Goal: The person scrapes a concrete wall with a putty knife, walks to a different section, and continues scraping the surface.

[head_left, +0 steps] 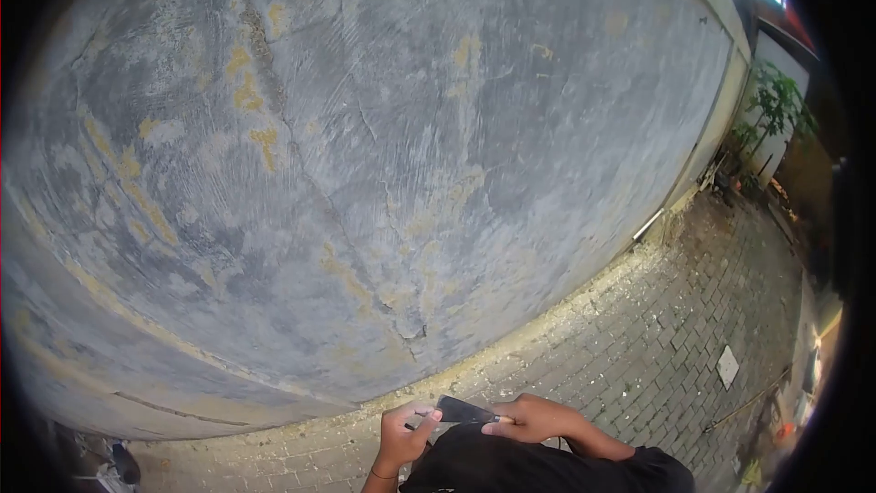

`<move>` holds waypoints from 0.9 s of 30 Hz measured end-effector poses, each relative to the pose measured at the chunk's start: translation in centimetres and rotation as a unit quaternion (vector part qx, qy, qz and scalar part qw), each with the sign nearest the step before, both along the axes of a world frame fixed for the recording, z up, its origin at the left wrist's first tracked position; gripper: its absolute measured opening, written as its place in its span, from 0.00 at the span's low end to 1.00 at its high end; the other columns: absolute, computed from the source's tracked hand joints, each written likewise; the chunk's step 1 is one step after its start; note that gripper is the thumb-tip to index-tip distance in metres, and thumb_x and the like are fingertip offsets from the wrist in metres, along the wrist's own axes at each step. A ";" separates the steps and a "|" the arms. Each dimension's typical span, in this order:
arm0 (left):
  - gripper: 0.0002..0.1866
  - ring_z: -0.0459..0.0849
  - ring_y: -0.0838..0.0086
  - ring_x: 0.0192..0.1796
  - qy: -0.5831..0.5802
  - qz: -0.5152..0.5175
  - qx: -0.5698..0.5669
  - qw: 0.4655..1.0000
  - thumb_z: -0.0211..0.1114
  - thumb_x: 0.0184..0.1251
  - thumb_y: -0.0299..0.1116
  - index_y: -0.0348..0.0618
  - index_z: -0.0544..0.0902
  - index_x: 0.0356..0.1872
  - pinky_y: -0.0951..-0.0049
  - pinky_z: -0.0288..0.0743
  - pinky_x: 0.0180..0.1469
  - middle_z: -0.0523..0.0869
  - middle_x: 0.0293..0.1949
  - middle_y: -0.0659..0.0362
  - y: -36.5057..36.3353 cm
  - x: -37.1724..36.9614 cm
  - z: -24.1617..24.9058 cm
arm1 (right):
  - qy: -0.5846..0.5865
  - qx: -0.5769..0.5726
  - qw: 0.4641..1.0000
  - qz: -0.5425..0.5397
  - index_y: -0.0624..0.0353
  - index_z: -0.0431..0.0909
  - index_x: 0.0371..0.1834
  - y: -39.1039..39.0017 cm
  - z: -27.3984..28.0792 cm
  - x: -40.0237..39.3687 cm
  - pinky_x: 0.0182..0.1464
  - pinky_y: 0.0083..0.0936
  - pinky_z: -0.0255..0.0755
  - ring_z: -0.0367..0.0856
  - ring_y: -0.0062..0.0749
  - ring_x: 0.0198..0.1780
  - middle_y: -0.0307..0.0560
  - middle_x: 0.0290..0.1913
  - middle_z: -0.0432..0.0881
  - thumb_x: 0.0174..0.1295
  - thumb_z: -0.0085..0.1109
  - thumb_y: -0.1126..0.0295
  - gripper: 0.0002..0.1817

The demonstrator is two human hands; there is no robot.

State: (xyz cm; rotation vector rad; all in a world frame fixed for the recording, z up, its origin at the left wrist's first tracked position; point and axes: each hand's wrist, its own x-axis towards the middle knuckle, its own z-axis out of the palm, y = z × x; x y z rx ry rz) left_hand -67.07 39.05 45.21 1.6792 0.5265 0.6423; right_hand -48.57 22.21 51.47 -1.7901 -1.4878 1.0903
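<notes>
Looking forward and down in the head view, holding a scraper (464, 412) at the lower middle of the frame, in front of a black shirt (538, 463). Gripping its pale handle (501, 419) in the right hand (519, 418), with fingers closing around it and the forearm coming in from the lower right. Pinching the left end of the dark blade between thumb and curled fingers of the left hand (405, 429), with a thin dark band (383, 476) circling the wrist. Showing also a small dark sliver by the left fingers, too unclear for telling apart from the blade.

Facing a grey wall (547, 128) across most of the frame, bearing yellowish patches (248, 91) at the upper left and a long crack (315, 178) running from the upper left down toward the lower middle. Standing over paving (639, 356) spreading across the lower right, with pale specks scattering over it and a whitish flat piece (727, 367) lying near the right edge. Seeing a leafy plant (774, 110) growing at the upper right, and a pale strip (648, 225) resting at the wall's foot, right of centre.
</notes>
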 end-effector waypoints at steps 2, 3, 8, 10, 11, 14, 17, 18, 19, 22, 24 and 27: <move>0.08 0.81 0.80 0.29 0.001 0.007 0.002 1.000 0.67 0.59 0.30 0.35 0.83 0.27 0.79 0.73 0.35 0.85 0.24 0.58 -3.4 1.5 0.4 | -0.001 -0.002 1.000 0.016 0.56 0.77 0.40 -2.8 0.3 1.7 0.30 0.39 0.70 0.77 0.54 0.24 0.56 0.19 0.75 0.66 0.51 0.49 0.20; 0.08 0.81 0.80 0.29 0.009 -0.003 0.006 1.000 0.68 0.59 0.31 0.35 0.83 0.27 0.79 0.73 0.35 0.85 0.24 0.58 -4.9 2.1 0.5 | -0.003 -0.025 0.999 0.027 0.56 0.77 0.41 -4.4 0.0 2.4 0.30 0.39 0.70 0.77 0.54 0.25 0.56 0.20 0.75 0.66 0.51 0.49 0.20; 0.09 0.83 0.78 0.31 0.050 -0.001 -0.035 0.998 0.69 0.59 0.32 0.34 0.84 0.28 0.79 0.74 0.37 0.87 0.27 0.57 -10.4 4.2 0.6 | 0.035 -0.031 0.997 0.055 0.56 0.77 0.42 -9.7 -1.4 4.3 0.30 0.38 0.70 0.77 0.53 0.26 0.57 0.21 0.76 0.66 0.51 0.48 0.21; 0.08 0.83 0.79 0.32 0.019 -0.018 -0.054 0.998 0.68 0.59 0.31 0.34 0.85 0.29 0.79 0.75 0.39 0.87 0.29 0.56 -11.6 4.8 0.8 | 0.020 -0.047 0.996 0.075 0.56 0.77 0.41 -11.0 -1.0 5.0 0.30 0.37 0.70 0.77 0.53 0.26 0.57 0.21 0.76 0.65 0.52 0.48 0.21; 0.08 0.83 0.79 0.33 0.020 -0.029 -0.064 0.997 0.68 0.59 0.30 0.34 0.85 0.30 0.79 0.75 0.39 0.87 0.30 0.56 -12.1 5.0 1.1 | 0.002 -0.051 0.995 0.083 0.56 0.77 0.41 -11.5 -0.9 5.3 0.30 0.38 0.70 0.77 0.53 0.26 0.57 0.22 0.76 0.66 0.52 0.48 0.21; 0.08 0.83 0.79 0.33 0.024 -0.025 -0.042 0.999 0.68 0.60 0.30 0.33 0.85 0.30 0.78 0.75 0.39 0.87 0.30 0.56 -13.7 6.1 1.9 | 0.069 -0.004 0.996 0.065 0.56 0.77 0.41 -13.2 -1.4 6.3 0.31 0.39 0.70 0.78 0.54 0.27 0.58 0.22 0.77 0.65 0.52 0.48 0.20; 0.08 0.83 0.80 0.32 0.021 -0.030 -0.138 0.990 0.67 0.61 0.30 0.34 0.85 0.30 0.78 0.75 0.39 0.87 0.30 0.56 -14.9 6.6 1.2 | 0.014 -0.039 0.989 0.145 0.54 0.78 0.42 -14.0 -1.8 7.3 0.32 0.39 0.71 0.78 0.55 0.28 0.58 0.23 0.78 0.65 0.53 0.48 0.20; 0.08 0.83 0.80 0.32 0.026 -0.033 -0.138 0.990 0.67 0.61 0.30 0.34 0.85 0.30 0.78 0.75 0.39 0.87 0.30 0.56 -15.2 6.7 1.3 | 0.018 -0.039 0.989 0.142 0.54 0.78 0.42 -14.3 -1.6 7.0 0.32 0.39 0.71 0.78 0.55 0.28 0.58 0.23 0.78 0.65 0.53 0.48 0.20; 0.07 0.83 0.78 0.31 0.020 -0.030 -0.138 0.990 0.66 0.61 0.27 0.32 0.84 0.30 0.79 0.76 0.37 0.87 0.29 0.54 -15.3 6.9 1.6 | 0.023 -0.045 0.989 0.137 0.54 0.78 0.43 -14.4 -1.2 6.5 0.32 0.39 0.71 0.78 0.54 0.29 0.57 0.24 0.78 0.65 0.53 0.49 0.19; 0.06 0.84 0.77 0.32 0.005 -0.024 -0.165 0.986 0.65 0.63 0.26 0.31 0.83 0.31 0.79 0.77 0.37 0.87 0.29 0.53 -15.5 7.0 1.9 | 0.035 -0.036 0.993 0.111 0.53 0.79 0.43 -14.5 -0.7 6.6 0.33 0.38 0.71 0.79 0.54 0.30 0.57 0.25 0.79 0.65 0.54 0.49 0.19; 0.07 0.84 0.77 0.34 -0.003 -0.020 -0.195 0.981 0.65 0.63 0.27 0.31 0.84 0.32 0.78 0.77 0.40 0.87 0.31 0.53 -15.5 7.0 2.0 | 0.045 -0.023 0.995 0.088 0.52 0.79 0.44 -14.7 -0.9 7.1 0.33 0.38 0.71 0.79 0.54 0.30 0.56 0.25 0.79 0.64 0.54 0.49 0.19; 0.07 0.85 0.76 0.35 -0.025 -0.016 -0.188 0.982 0.64 0.63 0.26 0.30 0.83 0.34 0.78 0.77 0.40 0.87 0.32 0.52 -15.6 7.3 2.3 | 0.042 -0.018 0.997 0.063 0.52 0.80 0.43 -15.1 -1.4 7.6 0.32 0.37 0.71 0.79 0.53 0.29 0.56 0.25 0.79 0.63 0.55 0.50 0.18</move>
